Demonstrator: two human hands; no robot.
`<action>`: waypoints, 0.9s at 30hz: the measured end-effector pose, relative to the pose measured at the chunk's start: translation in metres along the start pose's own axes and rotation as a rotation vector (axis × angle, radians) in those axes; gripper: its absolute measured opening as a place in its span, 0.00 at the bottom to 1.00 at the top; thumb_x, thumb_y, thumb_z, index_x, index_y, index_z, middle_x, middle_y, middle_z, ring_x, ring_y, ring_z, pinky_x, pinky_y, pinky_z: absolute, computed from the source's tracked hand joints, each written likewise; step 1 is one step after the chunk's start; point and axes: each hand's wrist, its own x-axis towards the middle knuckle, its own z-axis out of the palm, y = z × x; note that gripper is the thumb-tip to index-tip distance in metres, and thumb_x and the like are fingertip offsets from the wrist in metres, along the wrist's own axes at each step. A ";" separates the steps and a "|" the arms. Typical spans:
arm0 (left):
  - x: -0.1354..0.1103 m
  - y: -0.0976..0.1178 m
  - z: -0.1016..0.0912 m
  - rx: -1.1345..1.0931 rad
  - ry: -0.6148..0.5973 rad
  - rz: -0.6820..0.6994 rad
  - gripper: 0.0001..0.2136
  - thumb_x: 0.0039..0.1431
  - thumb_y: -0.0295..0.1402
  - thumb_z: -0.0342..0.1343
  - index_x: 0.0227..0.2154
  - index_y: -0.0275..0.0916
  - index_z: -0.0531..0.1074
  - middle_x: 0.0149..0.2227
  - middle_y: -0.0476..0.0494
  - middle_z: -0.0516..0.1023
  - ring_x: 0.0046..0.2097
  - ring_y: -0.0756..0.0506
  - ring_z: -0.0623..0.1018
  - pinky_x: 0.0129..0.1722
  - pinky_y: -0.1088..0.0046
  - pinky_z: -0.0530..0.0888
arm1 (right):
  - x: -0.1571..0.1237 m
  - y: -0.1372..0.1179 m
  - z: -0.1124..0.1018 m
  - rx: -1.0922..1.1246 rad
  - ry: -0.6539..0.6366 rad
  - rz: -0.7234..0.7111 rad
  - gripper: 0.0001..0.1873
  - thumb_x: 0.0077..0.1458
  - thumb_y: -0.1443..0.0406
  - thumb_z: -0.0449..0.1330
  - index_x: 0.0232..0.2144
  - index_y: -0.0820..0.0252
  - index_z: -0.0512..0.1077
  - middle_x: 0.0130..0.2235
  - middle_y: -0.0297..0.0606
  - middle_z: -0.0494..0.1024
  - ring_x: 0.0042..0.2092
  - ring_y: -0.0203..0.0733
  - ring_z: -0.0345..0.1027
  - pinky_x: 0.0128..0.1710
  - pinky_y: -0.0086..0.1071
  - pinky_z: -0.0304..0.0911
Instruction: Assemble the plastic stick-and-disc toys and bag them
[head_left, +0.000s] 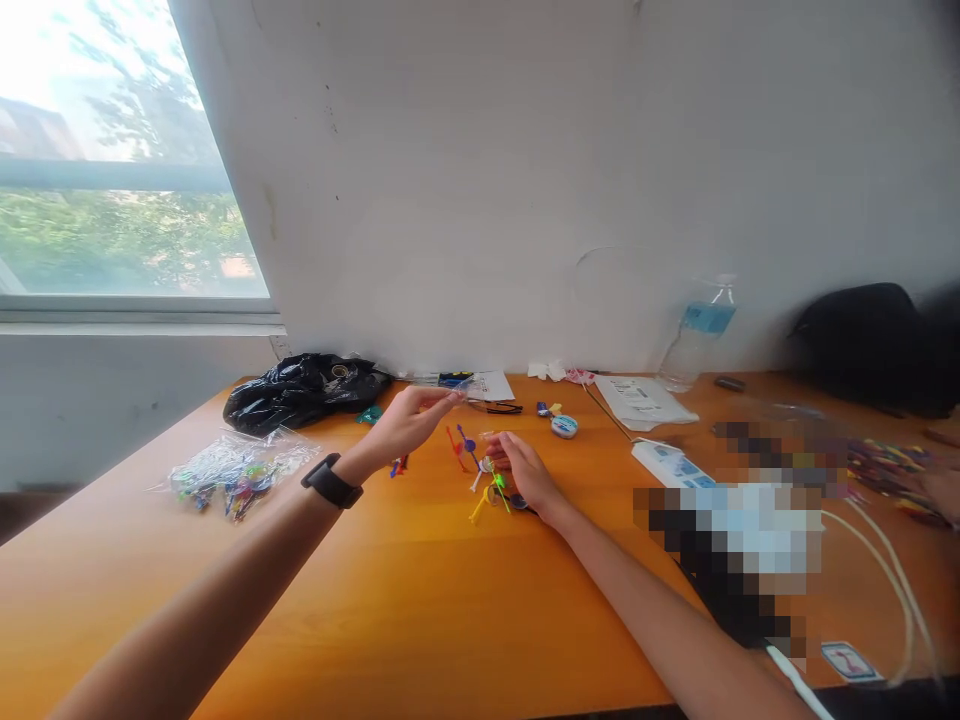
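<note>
My left hand (411, 425), with a black band (332, 481) on its wrist, is raised over the table with thumb and fingertips pinched together. Between them is a bit of clear plastic film (466, 388), its full shape hard to see. Lower and to the right, my right hand (527, 473) has its fingers curled in; whatever they hold is too small to make out. Small plastic pieces lie beside and under it: a purple one (469, 445), a red one (457, 450), a green one (500, 482) and a yellow one (480, 506).
At left lies a clear bag of colourful pieces (232, 478), behind it a black plastic bag (300, 390). A round tin (564, 427), a paper sheet (646, 402), a water bottle (688, 340) and a white power strip (671, 465) are to the right. Another person's hand (941, 480) shows at far right.
</note>
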 end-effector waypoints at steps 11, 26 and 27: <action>0.067 -0.042 -0.049 -0.208 0.484 -0.023 0.21 0.52 0.33 0.61 0.51 0.37 0.79 0.40 0.42 0.81 0.38 0.47 0.79 0.37 0.74 0.75 | -0.011 -0.020 -0.006 -0.589 -0.187 -0.365 0.27 0.70 0.48 0.51 0.64 0.49 0.69 0.67 0.43 0.68 0.69 0.51 0.58 0.69 0.48 0.52; 0.051 -0.149 -0.067 0.379 0.214 -0.287 0.26 0.43 0.51 0.69 0.45 0.43 0.79 0.45 0.37 0.83 0.53 0.29 0.77 0.56 0.54 0.70 | -0.033 -0.037 0.010 -0.977 -0.400 -0.509 0.20 0.70 0.55 0.54 0.58 0.49 0.76 0.61 0.46 0.75 0.67 0.58 0.59 0.68 0.58 0.47; 0.050 -0.149 -0.064 0.424 0.214 -0.278 0.27 0.45 0.50 0.68 0.47 0.43 0.79 0.49 0.34 0.82 0.56 0.26 0.74 0.58 0.49 0.66 | -0.033 -0.037 0.009 -0.971 -0.382 -0.514 0.18 0.69 0.55 0.56 0.55 0.50 0.77 0.59 0.46 0.77 0.65 0.58 0.60 0.67 0.57 0.48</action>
